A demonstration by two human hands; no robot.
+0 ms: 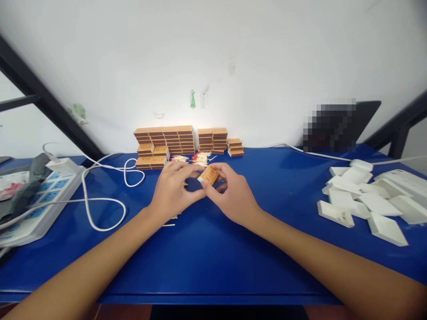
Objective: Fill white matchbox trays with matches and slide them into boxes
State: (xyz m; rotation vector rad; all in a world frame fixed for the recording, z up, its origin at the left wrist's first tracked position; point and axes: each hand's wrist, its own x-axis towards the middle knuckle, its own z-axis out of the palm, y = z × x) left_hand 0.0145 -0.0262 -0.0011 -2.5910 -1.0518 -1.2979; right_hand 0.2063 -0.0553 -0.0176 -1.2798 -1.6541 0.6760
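A matchbox [210,175] with an orange-brown top and red lettering is held up over the blue table, its white end facing left. My right hand [235,193] grips it between thumb and fingers. Curled around its left end is my left hand [175,189], index fingertip at the upper corner and thumb below, close to the right thumb. Loose matches [202,158] with red heads lie in a pile just beyond the hands. A few more sticks [169,225] show beside and under my left hand, which partly hides them.
Stacked matchboxes [171,140] stand against the wall, with shorter stacks [212,140] to their right. White open trays [343,200] lie heaped at the right. A power strip [56,200] and looping white cable [85,195] occupy the left. A dark panel [363,120], partly pixelated, leans at the back right.
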